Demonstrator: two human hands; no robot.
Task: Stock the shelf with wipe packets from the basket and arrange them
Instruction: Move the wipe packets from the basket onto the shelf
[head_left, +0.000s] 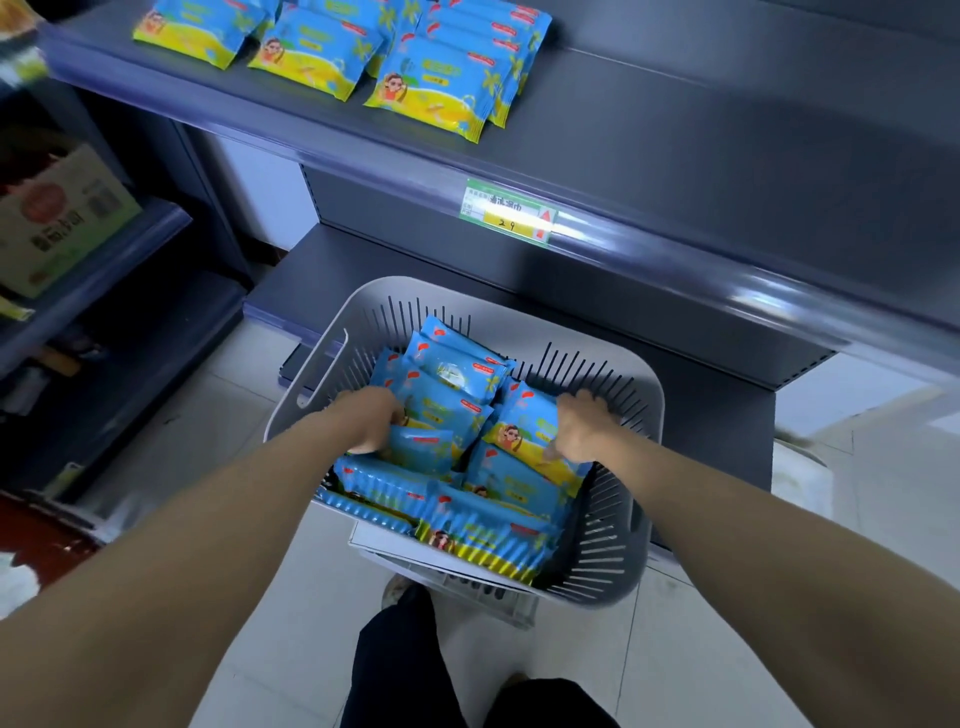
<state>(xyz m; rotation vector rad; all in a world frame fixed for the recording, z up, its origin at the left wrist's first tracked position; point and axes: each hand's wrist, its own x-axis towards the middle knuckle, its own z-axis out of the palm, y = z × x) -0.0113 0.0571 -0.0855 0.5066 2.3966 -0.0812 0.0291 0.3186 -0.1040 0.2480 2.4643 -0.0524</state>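
Down in the grey basket (610, 545), near me and below the shelf (675, 130), both my hands are busy. My left hand (371, 421) is curled round a small blue packet (423, 449) on the left side of the pile. My right hand (576, 428) has its fingers bent over the top edge of a tilted packet (519, 436) on the right side, and it grips it. Both packets are inside the basket and are not lifted out yet. They touch the other ones around them.

Far from me, up on the shelf, some packets on the shelf (436, 88) lie flat in three little rows at the left end. They overlap each other, and the rows look a bit crooked to me. The price tag (511, 213) sits on the front edge of the shelf, a little to the right of them. The right part of the shelf is bare.

The basket holds a big heap of wipe packets (483, 535), too many for me to count. So I think the job has started, but most of it is left to do. These two packets need to go up next to the rows. Then many more must follow, and the rows need tidying.

Off to the left, a cardboard box (57, 218) sits on another shelf.
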